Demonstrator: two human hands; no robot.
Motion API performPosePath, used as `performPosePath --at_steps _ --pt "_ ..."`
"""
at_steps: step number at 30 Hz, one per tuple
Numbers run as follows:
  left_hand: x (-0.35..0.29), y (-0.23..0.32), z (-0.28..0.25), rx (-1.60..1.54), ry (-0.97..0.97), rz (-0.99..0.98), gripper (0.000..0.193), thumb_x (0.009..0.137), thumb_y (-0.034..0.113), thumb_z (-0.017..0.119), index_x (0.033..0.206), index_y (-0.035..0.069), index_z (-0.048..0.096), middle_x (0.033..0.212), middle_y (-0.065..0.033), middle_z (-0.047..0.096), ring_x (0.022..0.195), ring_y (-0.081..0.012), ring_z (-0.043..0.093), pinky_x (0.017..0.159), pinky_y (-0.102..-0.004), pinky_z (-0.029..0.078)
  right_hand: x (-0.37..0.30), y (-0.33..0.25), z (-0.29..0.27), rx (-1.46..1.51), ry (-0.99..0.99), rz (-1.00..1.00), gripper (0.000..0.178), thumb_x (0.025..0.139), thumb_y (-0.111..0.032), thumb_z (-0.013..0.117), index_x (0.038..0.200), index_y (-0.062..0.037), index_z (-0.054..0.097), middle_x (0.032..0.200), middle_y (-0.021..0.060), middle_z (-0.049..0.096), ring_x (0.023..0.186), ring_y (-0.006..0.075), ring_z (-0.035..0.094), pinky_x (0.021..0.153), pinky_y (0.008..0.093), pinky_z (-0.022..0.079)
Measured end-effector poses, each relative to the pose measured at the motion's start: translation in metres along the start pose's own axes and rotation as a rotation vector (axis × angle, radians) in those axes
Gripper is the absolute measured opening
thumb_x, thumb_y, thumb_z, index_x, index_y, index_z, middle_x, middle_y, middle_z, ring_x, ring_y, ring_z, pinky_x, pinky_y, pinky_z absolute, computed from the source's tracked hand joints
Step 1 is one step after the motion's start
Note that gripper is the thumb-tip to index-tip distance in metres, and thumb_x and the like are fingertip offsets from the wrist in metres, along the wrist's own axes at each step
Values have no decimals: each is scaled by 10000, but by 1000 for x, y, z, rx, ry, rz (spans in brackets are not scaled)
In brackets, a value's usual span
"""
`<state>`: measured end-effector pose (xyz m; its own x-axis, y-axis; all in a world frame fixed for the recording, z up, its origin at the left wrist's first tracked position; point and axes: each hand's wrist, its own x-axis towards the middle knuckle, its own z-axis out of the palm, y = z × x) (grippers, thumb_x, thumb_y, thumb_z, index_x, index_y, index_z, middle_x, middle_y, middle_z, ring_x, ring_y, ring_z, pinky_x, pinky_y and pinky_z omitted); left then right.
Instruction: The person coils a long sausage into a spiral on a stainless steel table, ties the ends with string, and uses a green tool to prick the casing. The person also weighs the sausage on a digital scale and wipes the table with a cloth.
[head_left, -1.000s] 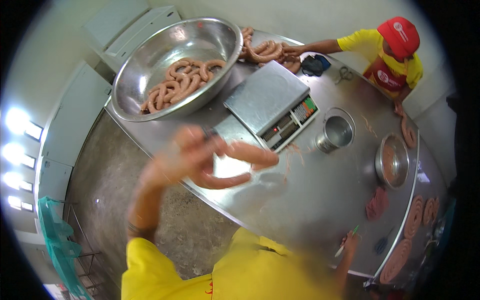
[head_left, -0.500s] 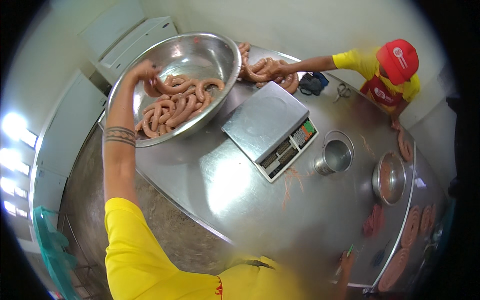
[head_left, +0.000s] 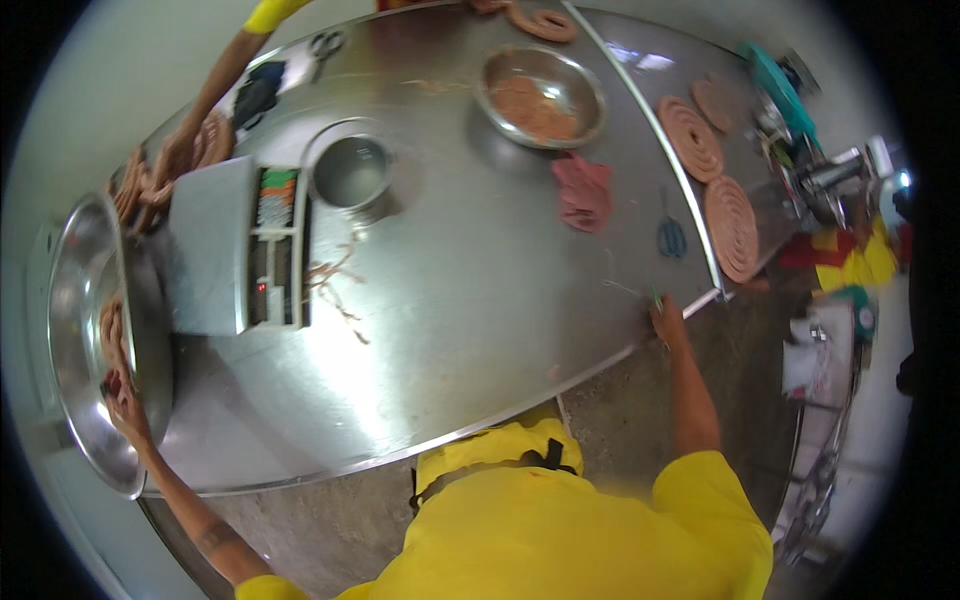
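Note:
My left hand (head_left: 127, 412) reaches into the big steel bowl (head_left: 150, 300) at the far left. Its fingers are closed on a sausage (head_left: 117, 360), blurred a little, by the other raw sausages in there. Out at the table's right front edge, my right hand (head_left: 668, 320) is closed around a slim green tool (head_left: 656, 297); only a thin tip of it shows, so its kind is unclear. A fine white string (head_left: 622, 287) lies on the steel beside that hand.
A scale (head_left: 212, 245) adjoins the bowl, with a steel bucket (head_left: 350, 172) behind. A co-worker's hand (head_left: 172, 160) touches sausages at the back left. Scissors (head_left: 322, 50), a bowl of meat (head_left: 535, 105), a red cloth (head_left: 583, 192) and sausage coils (head_left: 732, 228) lie farther off.
The view has swung to the right, bringing the sausage coils and my right arm fully into sight. My left hand is still in the big bowl, now lower among the sausages.

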<state>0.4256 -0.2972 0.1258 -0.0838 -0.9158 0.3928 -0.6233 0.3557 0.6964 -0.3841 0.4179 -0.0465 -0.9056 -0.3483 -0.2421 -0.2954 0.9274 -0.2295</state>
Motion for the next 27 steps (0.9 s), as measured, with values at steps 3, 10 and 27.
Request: performPosePath --at_steps 3,10,27 --pt "-86 113 120 -80 -36 145 268 964 230 647 1114 9 628 1104 -121 656 986 -203 628 853 -352 524 33 25 -13 -43 200 11 480 864 -129 685 1278 17 490 1198 291 586 1112 456 582 909 497 472" --pt "-306 423 467 -459 -831 437 277 873 199 725 1075 12 695 1018 -162 712 972 -317 678 873 -379 512 56 46 -29 75 325 -280 562 875 -116 668 1397 -54 469 1393 263 459 1278 423 446 1069 499 352" --pt "-426 507 481 17 -683 779 429 845 306 681 1188 53 632 1348 -186 527 1344 -402 420 1094 -571 322 38 51 -25 20 507 -178 404 899 25 504 1277 -89 591 1371 191 514 1231 409 494 1027 527 392"
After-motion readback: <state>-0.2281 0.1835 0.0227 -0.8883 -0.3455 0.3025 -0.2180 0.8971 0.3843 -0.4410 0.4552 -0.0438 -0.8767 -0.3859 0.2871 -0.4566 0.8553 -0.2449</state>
